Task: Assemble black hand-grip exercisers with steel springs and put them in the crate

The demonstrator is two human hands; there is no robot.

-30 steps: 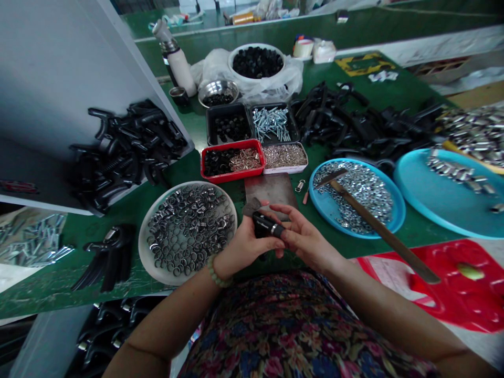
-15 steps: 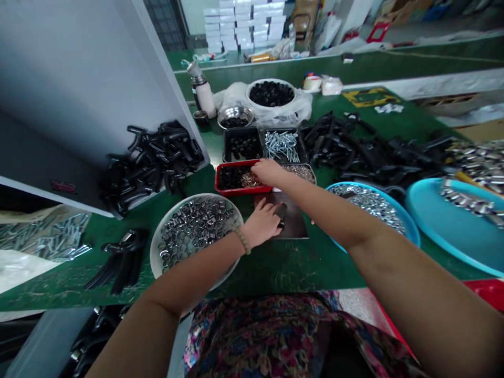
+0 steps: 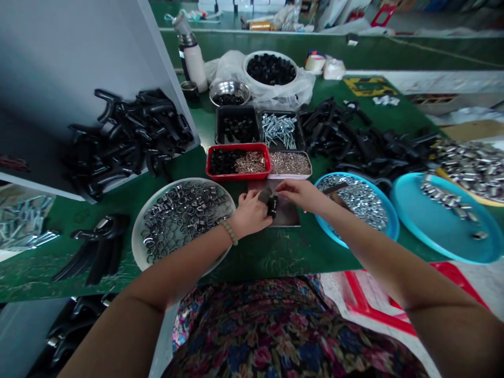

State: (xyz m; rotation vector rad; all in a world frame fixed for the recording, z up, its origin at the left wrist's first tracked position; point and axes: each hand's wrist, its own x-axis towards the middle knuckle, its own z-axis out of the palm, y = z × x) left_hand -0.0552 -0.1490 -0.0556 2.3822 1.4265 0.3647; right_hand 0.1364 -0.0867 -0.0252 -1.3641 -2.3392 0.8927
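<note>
Your left hand (image 3: 251, 214): holding black part (image 3: 272, 206) over metal plate (image 3: 289, 217). Your right hand (image 3: 298, 193): just right; grip unclear.

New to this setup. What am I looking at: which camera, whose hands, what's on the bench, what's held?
There is no machine: these are a person's bare hands. Every picture comes from one camera worn on the head, looking forward and down.

The left hand holds a small dark part over a flat metal plate. The right hand is close beside it; whether its fingertips hold anything is too small to tell.

On the green bench, a white round tray of metal rings sits to the left. Beyond the hands, a red tray holds black pieces and copper-coloured pins. To the right, a blue tray holds small shiny metal pieces.
</note>
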